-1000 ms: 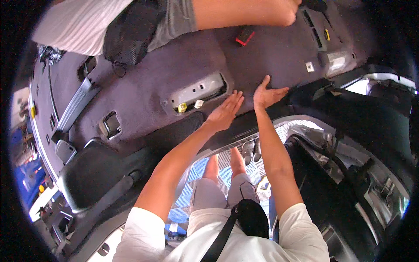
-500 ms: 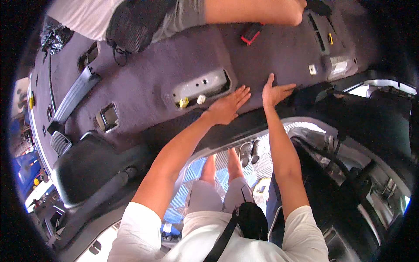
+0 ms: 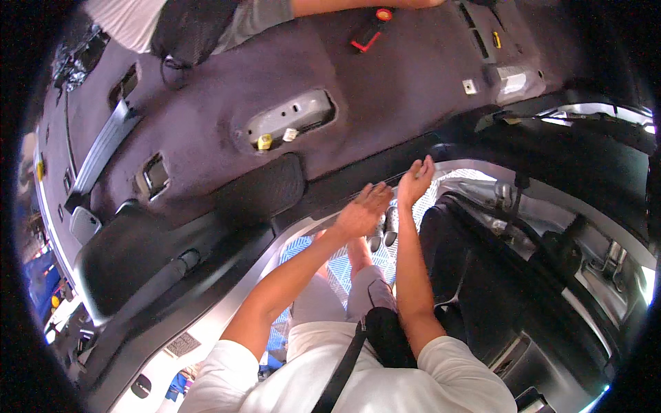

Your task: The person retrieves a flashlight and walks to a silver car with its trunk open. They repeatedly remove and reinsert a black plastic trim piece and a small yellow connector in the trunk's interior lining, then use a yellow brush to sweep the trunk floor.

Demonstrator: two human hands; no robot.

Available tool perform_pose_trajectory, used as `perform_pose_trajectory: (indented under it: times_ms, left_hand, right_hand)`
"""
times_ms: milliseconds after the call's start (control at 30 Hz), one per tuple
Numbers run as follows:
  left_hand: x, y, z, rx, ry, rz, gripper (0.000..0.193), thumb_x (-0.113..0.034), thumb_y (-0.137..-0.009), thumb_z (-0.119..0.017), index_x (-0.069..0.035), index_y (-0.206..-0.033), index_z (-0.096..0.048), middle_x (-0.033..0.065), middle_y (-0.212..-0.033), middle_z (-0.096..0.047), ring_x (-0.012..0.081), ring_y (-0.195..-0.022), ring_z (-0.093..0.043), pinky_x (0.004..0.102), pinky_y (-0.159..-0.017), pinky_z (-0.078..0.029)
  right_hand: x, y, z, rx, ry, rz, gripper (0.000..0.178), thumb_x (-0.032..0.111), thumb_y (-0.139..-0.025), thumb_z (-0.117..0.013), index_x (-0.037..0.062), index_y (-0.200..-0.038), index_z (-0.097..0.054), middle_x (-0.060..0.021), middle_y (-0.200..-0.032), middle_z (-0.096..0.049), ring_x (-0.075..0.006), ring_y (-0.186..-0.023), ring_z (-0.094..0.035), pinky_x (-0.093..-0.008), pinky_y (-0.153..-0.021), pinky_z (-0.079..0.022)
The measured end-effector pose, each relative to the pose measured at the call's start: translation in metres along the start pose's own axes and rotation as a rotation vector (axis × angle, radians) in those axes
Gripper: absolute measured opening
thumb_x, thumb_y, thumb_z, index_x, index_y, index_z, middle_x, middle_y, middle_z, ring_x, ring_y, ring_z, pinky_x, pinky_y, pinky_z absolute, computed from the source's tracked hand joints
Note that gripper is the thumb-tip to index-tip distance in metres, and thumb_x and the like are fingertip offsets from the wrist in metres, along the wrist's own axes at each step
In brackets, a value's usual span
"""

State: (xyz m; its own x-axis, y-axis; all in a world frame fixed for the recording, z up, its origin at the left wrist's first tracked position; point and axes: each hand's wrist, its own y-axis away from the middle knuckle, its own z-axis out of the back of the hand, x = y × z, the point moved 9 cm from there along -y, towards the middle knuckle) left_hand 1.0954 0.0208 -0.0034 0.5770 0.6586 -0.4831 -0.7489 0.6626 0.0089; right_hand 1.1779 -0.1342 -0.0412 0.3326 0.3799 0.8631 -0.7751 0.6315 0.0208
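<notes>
My left hand (image 3: 365,210) hovers near the car's door sill (image 3: 372,177), palm down, fingers stretched out and holding nothing. Close by on its right, my right hand (image 3: 416,181) is raised with the fingers extended, also empty. Beyond both hands lies the dark purple-grey floor carpet (image 3: 406,76). A cutout in it bares a silver metal bracket (image 3: 295,114), with a yellow connector (image 3: 264,142) and a white connector (image 3: 290,135) at its near edge.
Another person's forearm (image 3: 358,5) reaches over the carpet at the top. A red-and-black tool (image 3: 370,33) lies near it. A grey metal rail (image 3: 103,155) rises on the left. The open door (image 3: 475,268) stands on my right.
Both hands have come off the carpet edge and drawn back toward me, over the door opening. The view has shifted, so the carpet sits further up and left.
</notes>
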Motion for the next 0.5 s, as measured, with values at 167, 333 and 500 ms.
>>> perform_pose_trajectory:
  times_ms: [167, 333, 500]
  left_hand:
    - [0.062, -0.018, 0.044, -0.127, -0.030, 0.217, 0.064, -0.021, -0.097, -0.056, 0.001, -0.155, -0.042, 0.0122, -0.166, -0.037, 0.0298, -0.156, -0.029, 0.0519, -0.128, -0.020]
    - [0.113, -0.045, 0.050, 0.097, -0.495, 0.126, 0.077, -0.017, -0.095, -0.058, -0.016, -0.166, -0.026, 0.0044, -0.172, -0.025, 0.0273, -0.158, -0.024, 0.0495, -0.129, -0.018]
    - [0.119, -0.048, 0.042, 0.140, -0.463, 0.082, 0.085, -0.011, -0.094, -0.056, -0.025, -0.168, -0.017, 0.0002, -0.174, -0.019, 0.0256, -0.159, -0.023, 0.0476, -0.129, -0.019]
  right_hand:
    - [0.010, -0.014, -0.019, 0.101, 0.065, 0.089, 0.058, 0.022, -0.103, -0.061, -0.0070, -0.149, -0.044, -0.0310, -0.153, -0.045, -0.0447, -0.143, -0.045, -0.0470, -0.122, -0.033]
    - [0.047, -0.083, -0.063, 0.075, 0.126, 0.044, 0.091, 0.034, -0.099, -0.068, -0.0172, -0.156, -0.019, -0.0387, -0.161, -0.026, -0.0477, -0.152, -0.028, -0.0465, -0.127, -0.022]
    - [0.026, -0.117, -0.089, 0.144, 0.065, -0.091, 0.109, 0.040, -0.092, -0.076, -0.0201, -0.155, -0.011, -0.0406, -0.162, -0.022, -0.0473, -0.154, -0.024, -0.0445, -0.128, -0.019]
